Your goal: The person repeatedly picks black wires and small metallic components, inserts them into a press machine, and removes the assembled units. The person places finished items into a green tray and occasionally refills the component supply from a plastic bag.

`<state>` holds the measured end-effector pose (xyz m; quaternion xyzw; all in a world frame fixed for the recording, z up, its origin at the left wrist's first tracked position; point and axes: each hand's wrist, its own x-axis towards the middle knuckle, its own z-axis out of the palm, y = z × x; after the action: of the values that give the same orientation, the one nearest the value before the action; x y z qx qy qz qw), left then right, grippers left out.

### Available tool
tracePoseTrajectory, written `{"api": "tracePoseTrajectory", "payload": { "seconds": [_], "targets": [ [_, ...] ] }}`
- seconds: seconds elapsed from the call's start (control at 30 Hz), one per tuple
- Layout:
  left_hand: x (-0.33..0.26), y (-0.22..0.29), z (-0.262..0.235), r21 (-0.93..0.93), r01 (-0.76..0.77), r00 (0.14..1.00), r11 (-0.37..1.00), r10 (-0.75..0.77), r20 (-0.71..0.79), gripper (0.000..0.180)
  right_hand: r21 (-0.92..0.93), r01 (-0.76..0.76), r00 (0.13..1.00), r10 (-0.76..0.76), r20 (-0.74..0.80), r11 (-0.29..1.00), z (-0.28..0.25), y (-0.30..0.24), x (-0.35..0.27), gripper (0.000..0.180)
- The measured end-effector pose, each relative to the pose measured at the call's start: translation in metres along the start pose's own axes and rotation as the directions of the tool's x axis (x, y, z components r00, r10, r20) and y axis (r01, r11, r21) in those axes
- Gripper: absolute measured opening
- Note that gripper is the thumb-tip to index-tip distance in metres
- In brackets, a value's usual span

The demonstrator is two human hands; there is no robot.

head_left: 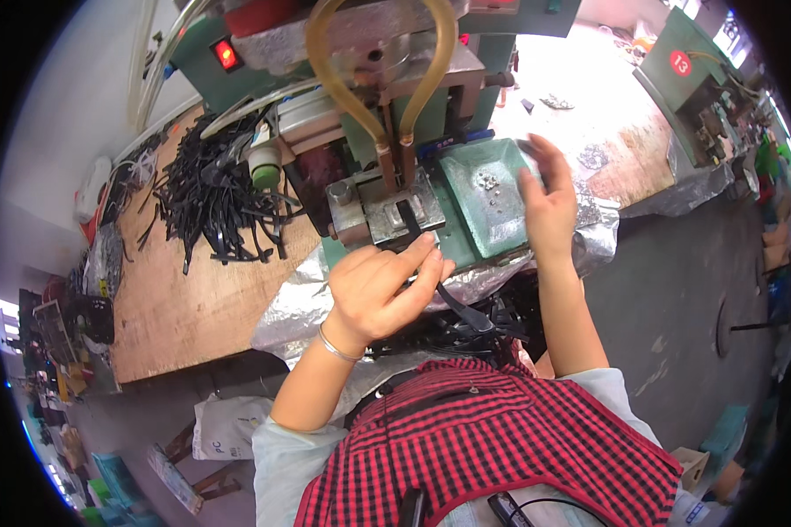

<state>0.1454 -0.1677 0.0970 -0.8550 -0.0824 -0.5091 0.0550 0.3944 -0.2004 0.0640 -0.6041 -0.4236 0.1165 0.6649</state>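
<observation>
My left hand (382, 285) pinches a black strap (451, 303) between thumb and fingers. One end of the strap lies on the metal fixture (424, 213) of the press, under two copper-coloured electrodes (395, 162). The other end hangs down toward my lap and has a wider dark tab. My right hand (551, 204) is at the right rim of a shallow green tray (468, 204), fingers apart, with nothing seen in it. Small shiny metal pieces (489, 184) lie in the tray.
A heap of black straps (224, 189) covers part of the wooden table (211, 307) at left. More black straps (501, 318) lie below the foil-covered edge (294, 307). A yellowish hose (315, 44) loops over the electrodes. Another green machine (690, 83) stands at far right.
</observation>
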Motion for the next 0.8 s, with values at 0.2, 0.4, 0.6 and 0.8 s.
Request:
{"api": "tracePoseTrajectory", "payload": {
  "seconds": [0.2, 0.4, 0.6, 0.8],
  "targets": [
    [-0.006, -0.004, 0.005, 0.0, -0.02, 0.999, 1.0, 0.02, -0.035, 0.028, -0.519, 0.214, 0.976, -0.165, 0.141, 0.827, -0.017, 0.035, -0.022, 0.018],
    [-0.008, 0.005, -0.001, -0.004, 0.072, 0.997, 0.997, -0.073, -0.026, 0.029, -0.61, 0.32, 0.941, -0.317, 0.116, 0.725, 0.005, 0.033, -0.02, 0.019],
    [-0.006, 0.005, 0.0, -0.013, 0.058, 0.998, 0.998, -0.058, -0.032, 0.029, -0.506, 0.227, 0.974, -0.187, 0.129, 0.832, -0.006, 0.046, -0.01, 0.012],
    [-0.003, 0.006, -0.001, -0.032, 0.094, 0.995, 0.995, -0.095, -0.039, 0.028, -0.684, 0.268, 0.961, -0.136, 0.241, 0.679, 0.003, 0.036, -0.024, 0.01]
  ]
}}
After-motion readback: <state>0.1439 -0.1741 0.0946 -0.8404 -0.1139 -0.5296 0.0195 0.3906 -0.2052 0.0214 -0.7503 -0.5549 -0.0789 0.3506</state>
